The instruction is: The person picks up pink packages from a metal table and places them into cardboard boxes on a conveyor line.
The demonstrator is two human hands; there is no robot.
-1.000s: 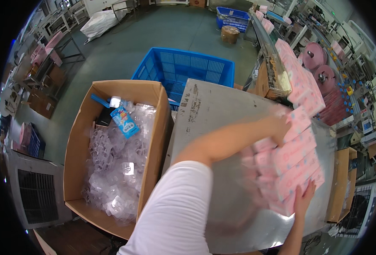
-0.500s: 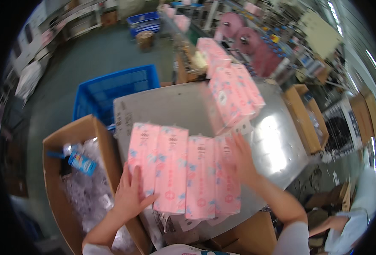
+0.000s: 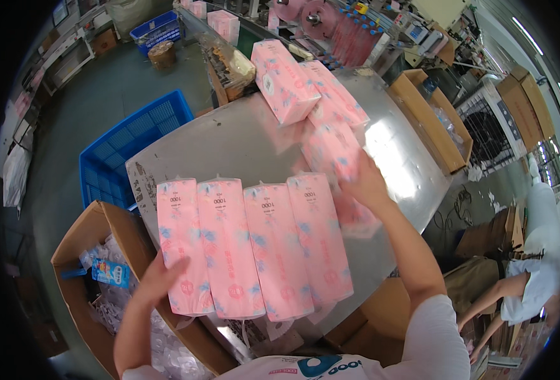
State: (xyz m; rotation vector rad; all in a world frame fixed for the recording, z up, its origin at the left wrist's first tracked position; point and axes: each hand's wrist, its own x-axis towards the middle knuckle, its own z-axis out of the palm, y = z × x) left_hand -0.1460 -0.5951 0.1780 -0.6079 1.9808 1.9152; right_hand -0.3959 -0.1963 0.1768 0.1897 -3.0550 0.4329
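Note:
Several pink soft packs (image 3: 254, 247) lie side by side in a row on a metal table (image 3: 229, 142). My left hand (image 3: 159, 278) presses flat, fingers apart, against the outer side of the leftmost pack (image 3: 178, 247). My right hand (image 3: 365, 183) reaches over the right end of the row and grips a blurred pink pack (image 3: 330, 152). More pink packs (image 3: 286, 85) lie in a line behind it, coming from the machine at the back.
An open cardboard box (image 3: 90, 240) of clear plastic bags stands at my lower left, with a blue crate (image 3: 128, 152) behind it. Another cardboard box (image 3: 428, 120) stands right of the table. A second person (image 3: 533, 278) bends at the far right.
The view has tilted down and closer. My right hand has left the row and reached back to a further pack. My left hand stays at the row's left end.

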